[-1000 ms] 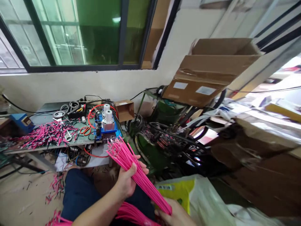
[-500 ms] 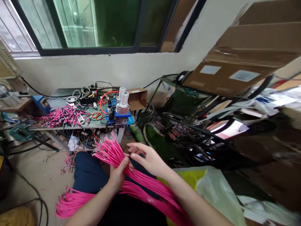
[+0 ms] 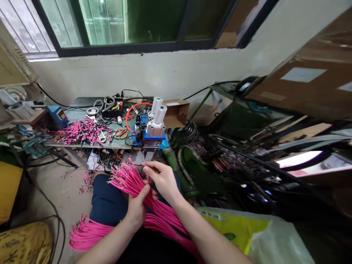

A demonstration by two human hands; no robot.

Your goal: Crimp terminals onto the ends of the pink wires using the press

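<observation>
My left hand (image 3: 138,206) is wrapped round a thick bundle of pink cables (image 3: 127,179), its thumb pressed across the top. The bundle's ends fan out at the upper left, with stripped tips and dark bits of wire. Just right of those ends, my right hand (image 3: 162,180) pinches the end of a single pink cable between thumb and fingertips. That cable runs down towards the bundle; its lower part is hidden by the hands. A second bundle of pink cables (image 3: 90,233) lies across the lap beneath my left forearm.
Ahead stands a workbench with a heap of short pink and black cut pieces (image 3: 82,131), orange-handled scissors (image 3: 121,134) and a blue pneumatic press (image 3: 154,132). An open cardboard box (image 3: 176,113) sits behind it. Dark cable clutter (image 3: 228,161) and a yellow-white sack (image 3: 242,231) are at right.
My right hand has closed from loosely spread fingers to a pinch on one cable end. The view has swung right; my left hand keeps its grip on the bundle.
</observation>
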